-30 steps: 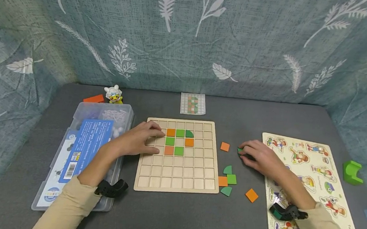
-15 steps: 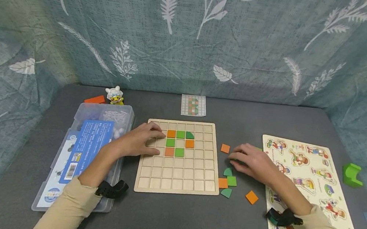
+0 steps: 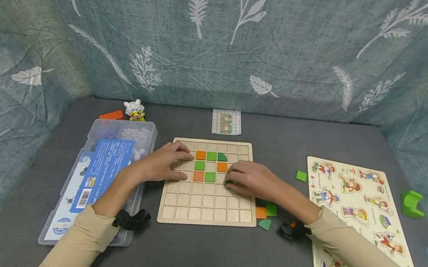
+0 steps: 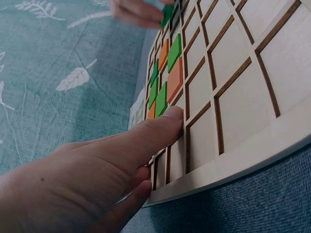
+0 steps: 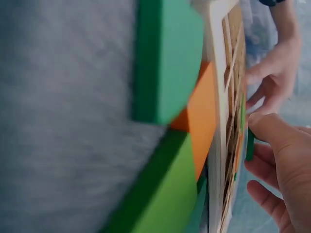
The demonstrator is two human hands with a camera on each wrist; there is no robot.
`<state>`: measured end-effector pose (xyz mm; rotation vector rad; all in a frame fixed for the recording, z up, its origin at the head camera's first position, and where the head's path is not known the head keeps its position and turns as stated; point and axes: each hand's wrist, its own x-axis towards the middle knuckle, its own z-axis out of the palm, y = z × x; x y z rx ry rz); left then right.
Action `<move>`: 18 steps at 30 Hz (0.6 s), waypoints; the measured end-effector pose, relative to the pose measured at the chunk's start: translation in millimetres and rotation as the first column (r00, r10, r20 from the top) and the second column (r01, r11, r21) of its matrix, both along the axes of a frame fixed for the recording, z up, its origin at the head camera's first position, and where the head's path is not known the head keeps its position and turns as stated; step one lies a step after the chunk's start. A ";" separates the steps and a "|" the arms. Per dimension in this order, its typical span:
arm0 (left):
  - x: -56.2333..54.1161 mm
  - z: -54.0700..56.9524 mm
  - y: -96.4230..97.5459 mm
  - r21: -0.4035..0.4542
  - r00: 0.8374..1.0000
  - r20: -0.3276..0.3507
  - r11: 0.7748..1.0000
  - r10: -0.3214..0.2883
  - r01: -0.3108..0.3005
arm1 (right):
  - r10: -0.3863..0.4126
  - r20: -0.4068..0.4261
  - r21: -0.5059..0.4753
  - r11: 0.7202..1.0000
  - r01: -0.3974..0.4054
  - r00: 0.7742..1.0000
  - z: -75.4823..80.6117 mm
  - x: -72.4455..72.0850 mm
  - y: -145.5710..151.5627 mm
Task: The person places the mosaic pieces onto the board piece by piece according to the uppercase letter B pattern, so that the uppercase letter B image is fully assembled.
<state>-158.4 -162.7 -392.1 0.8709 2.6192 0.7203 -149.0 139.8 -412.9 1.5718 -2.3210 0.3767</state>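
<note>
My left hand [image 3: 162, 161] rests on the left part of a wooden grid board [image 3: 207, 214], its thumb [image 4: 170, 116] pressing on the cells. Over the right half of the grid, my right hand [image 3: 252, 179] pinches a dark green tile [image 5: 250, 144] between thumb and fingers; its edge faces the right wrist camera. Set in the grid are orange squares, including a top-left one [image 3: 200, 155], light green squares, including a lower one [image 3: 210, 177], and a dark green quarter circle [image 3: 222, 156]. One cell amid them shows bare wood.
Loose tiles lie right of the board: an orange square [image 3: 261, 213], a green quarter circle [image 3: 265, 224] and a green square [image 3: 301, 176]. A pattern card [image 3: 226, 122] stands behind. A plastic case [image 3: 133, 229] is at left, a picture puzzle board [image 3: 364, 221] at right.
My right hand has moved left from beside the picture puzzle onto the grid board, carrying the dark green tile. A green square it covered now shows. My left hand has stayed in place.
</note>
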 end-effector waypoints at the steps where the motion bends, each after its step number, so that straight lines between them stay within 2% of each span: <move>1: 0.3 -0.2 0.1 0.000 1.000 0.004 1.000 0.001 -0.001 | 0.001 -0.009 0.005 1.000 -0.001 1.000 -0.3 -2.3 -3.9; 7: 1.1 -0.4 -0.1 0.007 1.000 0.007 1.000 0.003 -0.003 | 0.021 -0.042 0.014 1.000 -0.020 0.999 -1.3 -9.6 -18.7; 18: 0.0 -0.6 -1.0 0.013 1.000 -0.002 1.000 0.006 -0.006 | -0.002 0.001 0.036 0.999 0.002 1.000 -1.5 -8.8 -25.0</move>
